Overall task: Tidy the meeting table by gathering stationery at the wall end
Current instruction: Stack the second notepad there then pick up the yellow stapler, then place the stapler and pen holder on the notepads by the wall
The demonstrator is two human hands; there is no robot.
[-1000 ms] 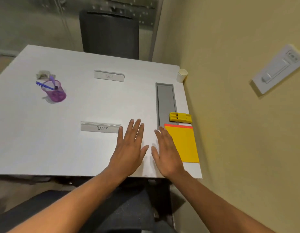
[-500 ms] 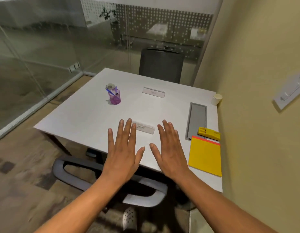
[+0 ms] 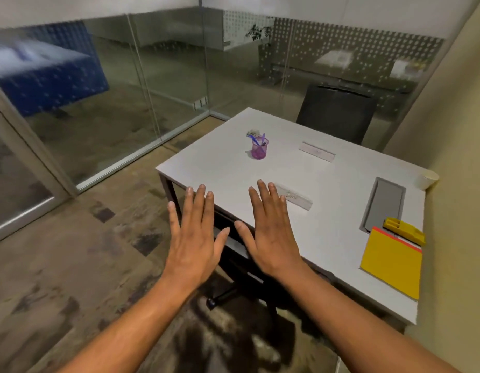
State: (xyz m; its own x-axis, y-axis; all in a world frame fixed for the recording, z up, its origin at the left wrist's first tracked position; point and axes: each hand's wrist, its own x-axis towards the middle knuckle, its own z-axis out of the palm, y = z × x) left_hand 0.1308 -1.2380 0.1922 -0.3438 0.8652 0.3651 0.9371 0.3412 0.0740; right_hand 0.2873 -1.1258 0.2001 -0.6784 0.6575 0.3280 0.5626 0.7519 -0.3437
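A white meeting table (image 3: pixel 327 227) stands against the yellow wall on the right. A purple pen cup (image 3: pixel 259 148) with blue pens stands near the table's far left side, a small pale object (image 3: pixel 254 132) just behind it. A yellow notepad (image 3: pixel 392 266) with a red top edge lies at the wall end, and a yellow stapler-like block (image 3: pixel 404 229) sits just above it. Two grey name plates lie on the table, one near (image 3: pixel 296 200), one far (image 3: pixel 317 152). My left hand (image 3: pixel 194 235) and right hand (image 3: pixel 270 230) are held flat, fingers spread, above the near table corner, holding nothing.
A grey cable tray lid (image 3: pixel 385 204) is set into the table by the wall. A pale paper cup (image 3: pixel 427 179) stands in the far wall corner. A black chair (image 3: pixel 337 114) faces the far side. Another chair's base (image 3: pixel 233 289) shows below. Glass partitions (image 3: pixel 125 90) enclose the left.
The view has pulled back and swung left, so the table now sits further right and smaller. Both hands stay flat and spread and now hover over the table's near left corner.
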